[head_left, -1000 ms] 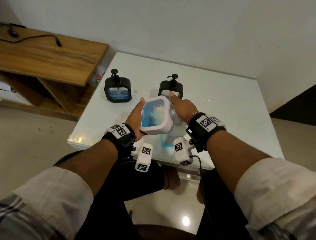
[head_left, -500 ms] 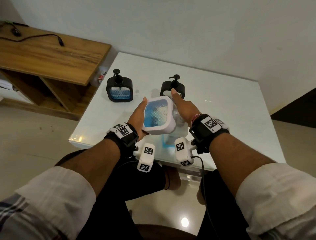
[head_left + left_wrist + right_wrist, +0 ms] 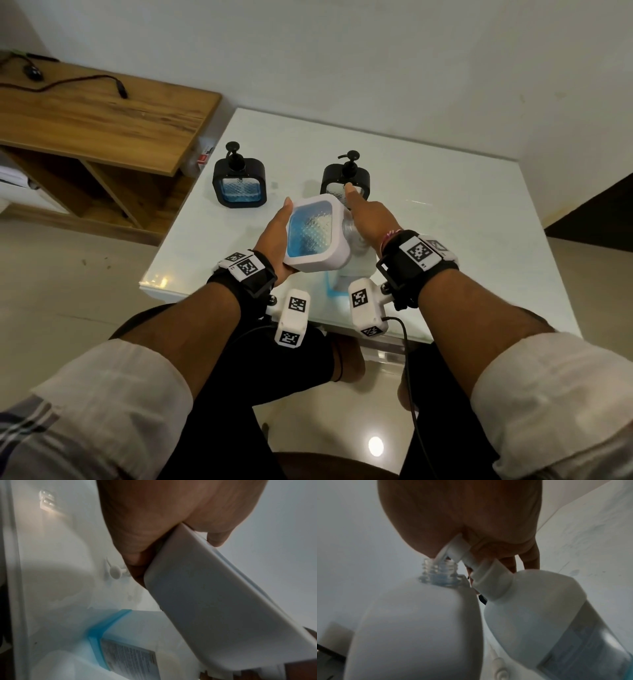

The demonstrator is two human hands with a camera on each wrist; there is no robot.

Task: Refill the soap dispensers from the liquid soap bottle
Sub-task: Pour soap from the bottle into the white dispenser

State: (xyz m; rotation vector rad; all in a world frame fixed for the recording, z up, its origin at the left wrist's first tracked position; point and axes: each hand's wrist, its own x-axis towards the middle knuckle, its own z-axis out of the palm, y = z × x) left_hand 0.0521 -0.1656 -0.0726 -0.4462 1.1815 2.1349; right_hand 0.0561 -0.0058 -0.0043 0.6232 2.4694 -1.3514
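The white table (image 3: 445,219) carries everything, and places here are given from the white dispenser (image 3: 317,236), which is held tilted above the table's near edge. Beyond it to the left, a black dispenser (image 3: 239,183) stands upright with blue liquid in its window. Straight beyond it, a second black dispenser (image 3: 346,178) stands upright, partly behind a fingertip. Just beside the white dispenser on its right stands the liquid soap bottle (image 3: 547,615), white with a blue band at its base and a printed label.

The left hand (image 3: 274,236) grips the white dispenser on its left side, thumb over the front edge and palm against the wall. The right hand (image 3: 368,216) sits on top of the soap bottle's pump head (image 3: 458,550), fingers folded over it, with the forefinger stretched forward. The pump's spout reaches into the dispenser's clear threaded neck (image 3: 440,573). A small white pump cap (image 3: 116,572) lies on the table under the white dispenser.
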